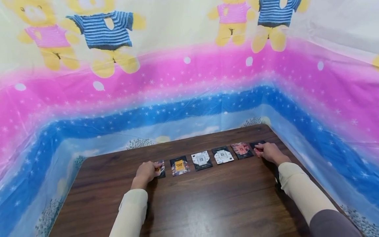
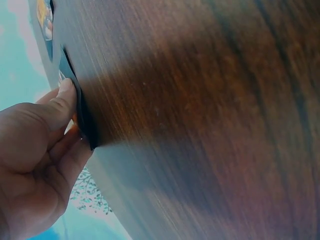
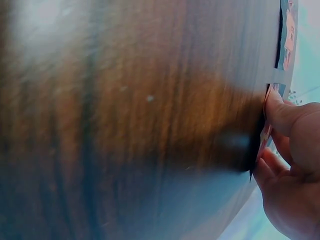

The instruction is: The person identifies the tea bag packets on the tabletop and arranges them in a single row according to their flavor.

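Note:
Small square flat packets lie in a row across the dark wooden table [image 1: 213, 200]. At the row's left end my left hand [image 1: 145, 171] pinches a black packet [image 1: 161, 171] with an orange label, partly covered by the fingers. In the left wrist view, the thumb is on the near edge of this packet [image 2: 85, 117], which bends slightly. My right hand [image 1: 272, 153] pinches the red and black packet [image 1: 257, 144] at the right end, mostly hidden by the fingers. The right wrist view shows that packet [image 3: 264, 140] tilted between thumb and fingers.
Between the hands lie an orange-labelled packet [image 1: 179, 165], two white-and-black packets [image 1: 201, 160] and a red packet [image 1: 241, 150], with small gaps between them. A curtain [image 1: 183, 79] printed with bears hangs close behind the table's back and side edges.

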Demonstrator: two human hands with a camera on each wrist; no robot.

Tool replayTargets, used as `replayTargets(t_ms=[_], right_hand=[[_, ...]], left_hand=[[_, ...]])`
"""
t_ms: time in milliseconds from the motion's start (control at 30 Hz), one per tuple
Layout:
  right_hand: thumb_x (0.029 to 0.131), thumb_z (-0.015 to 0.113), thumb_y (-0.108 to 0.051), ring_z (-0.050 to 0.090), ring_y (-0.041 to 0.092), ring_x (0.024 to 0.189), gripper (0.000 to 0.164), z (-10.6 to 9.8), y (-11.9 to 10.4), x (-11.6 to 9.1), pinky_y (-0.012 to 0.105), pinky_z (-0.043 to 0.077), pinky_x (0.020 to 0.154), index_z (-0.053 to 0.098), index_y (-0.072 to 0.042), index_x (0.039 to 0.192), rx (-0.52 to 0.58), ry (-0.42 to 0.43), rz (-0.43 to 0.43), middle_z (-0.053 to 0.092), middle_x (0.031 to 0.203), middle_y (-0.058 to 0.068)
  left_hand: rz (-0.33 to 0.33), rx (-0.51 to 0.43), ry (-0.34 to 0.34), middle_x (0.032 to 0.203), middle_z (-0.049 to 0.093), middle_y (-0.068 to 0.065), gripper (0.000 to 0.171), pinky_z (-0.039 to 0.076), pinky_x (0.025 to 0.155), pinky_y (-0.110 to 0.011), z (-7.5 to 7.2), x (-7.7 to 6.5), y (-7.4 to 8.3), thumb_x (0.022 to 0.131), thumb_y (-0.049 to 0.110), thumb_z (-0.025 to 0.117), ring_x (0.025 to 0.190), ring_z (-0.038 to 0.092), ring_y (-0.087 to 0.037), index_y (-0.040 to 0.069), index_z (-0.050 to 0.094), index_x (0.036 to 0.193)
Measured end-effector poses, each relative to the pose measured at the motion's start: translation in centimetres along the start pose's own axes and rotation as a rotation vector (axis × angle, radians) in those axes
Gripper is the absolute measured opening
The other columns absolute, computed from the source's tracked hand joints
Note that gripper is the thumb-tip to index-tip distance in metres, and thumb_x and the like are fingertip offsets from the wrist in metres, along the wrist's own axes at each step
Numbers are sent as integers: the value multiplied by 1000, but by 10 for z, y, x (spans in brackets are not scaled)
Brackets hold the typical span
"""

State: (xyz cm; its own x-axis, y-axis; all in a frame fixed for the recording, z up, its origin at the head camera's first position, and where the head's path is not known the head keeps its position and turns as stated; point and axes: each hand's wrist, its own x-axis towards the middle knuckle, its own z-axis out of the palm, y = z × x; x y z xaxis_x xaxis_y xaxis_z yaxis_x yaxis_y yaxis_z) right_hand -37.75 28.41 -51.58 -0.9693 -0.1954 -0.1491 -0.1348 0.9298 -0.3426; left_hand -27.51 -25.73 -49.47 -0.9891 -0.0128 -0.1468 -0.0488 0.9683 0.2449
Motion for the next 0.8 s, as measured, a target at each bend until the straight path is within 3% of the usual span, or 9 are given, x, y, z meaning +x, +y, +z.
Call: replayTargets(t_ms=[167, 500, 667, 800], right_hand=[[102, 63, -18, 34, 56, 142, 52, 1, -3, 6, 66, 33, 114, 49, -10, 151, 19, -8, 59, 40, 156, 27], [104, 58, -19, 35, 56, 141, 50, 7, -1, 6, 66, 38, 111, 48, -11, 152, -7, -19, 76, 39, 157, 28], [102, 60, -16, 38, 54, 141, 48, 9, 0, 7, 65, 37, 113, 53, -8, 148, -66, 11, 25, 41, 157, 27], [102, 60, -14, 41, 51, 141, 43, 8, -3, 11, 63, 34, 115, 58, -5, 143, -91, 88, -39, 44, 155, 27]], left_hand=[[28, 18, 2, 140, 62, -23, 48, 50, 103, -57, -2, 0, 0, 94, 22, 73, 118, 62, -44, 20, 62, 141], [78, 86, 9, 130, 68, -21, 43, 57, 91, -51, 2, 1, 4, 92, 18, 77, 103, 68, -36, 19, 68, 135], [123, 147, 27, 122, 73, -19, 43, 59, 83, -47, 2, 7, 6, 92, 19, 77, 94, 70, -32, 17, 69, 134], [137, 184, 12, 125, 72, -19, 44, 60, 84, -49, 1, 9, 8, 93, 24, 76, 103, 71, -35, 17, 68, 135]])
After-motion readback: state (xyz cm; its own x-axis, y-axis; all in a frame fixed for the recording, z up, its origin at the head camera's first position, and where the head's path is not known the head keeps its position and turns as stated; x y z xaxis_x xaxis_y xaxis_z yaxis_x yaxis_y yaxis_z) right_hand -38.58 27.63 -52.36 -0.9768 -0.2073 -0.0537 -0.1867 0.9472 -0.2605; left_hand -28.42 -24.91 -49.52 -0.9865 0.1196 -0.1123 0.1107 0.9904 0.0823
